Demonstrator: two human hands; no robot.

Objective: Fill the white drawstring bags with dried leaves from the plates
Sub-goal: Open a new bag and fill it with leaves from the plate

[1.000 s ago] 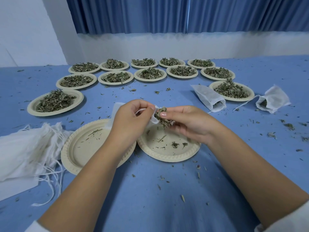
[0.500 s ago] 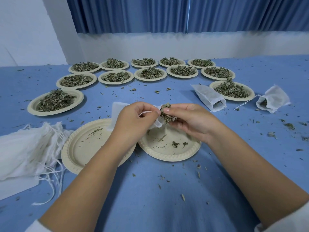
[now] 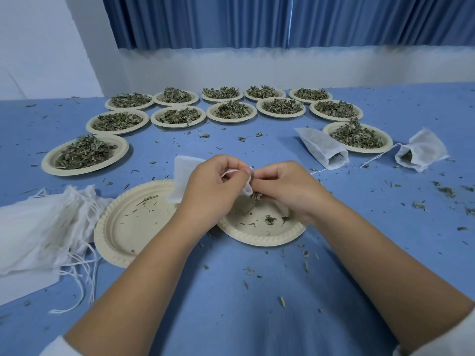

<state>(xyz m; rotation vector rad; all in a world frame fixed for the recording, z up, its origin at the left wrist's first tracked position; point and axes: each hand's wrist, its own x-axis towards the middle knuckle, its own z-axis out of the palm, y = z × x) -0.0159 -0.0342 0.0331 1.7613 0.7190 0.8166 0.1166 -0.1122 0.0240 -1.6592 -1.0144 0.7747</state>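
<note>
The white drawstring bag (image 3: 183, 179) is pinched open by the left hand (image 3: 210, 191) above the nearly empty plate (image 3: 262, 227) while dried leaves (image 3: 255, 196), pinched by the right hand (image 3: 285, 187), are pushed in; leaves may be spilled if the mouth is closed.

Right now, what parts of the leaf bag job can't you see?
Head view only:
- Inside the held bag: left hand and right hand cover its mouth, so its fill is unknown.
- The leaf pinch: mostly hidden under the right fingers.
- The pile of empty bags: cut off by the left edge, uncountable.
- Two lying bags: cloth hides their fill.
</note>
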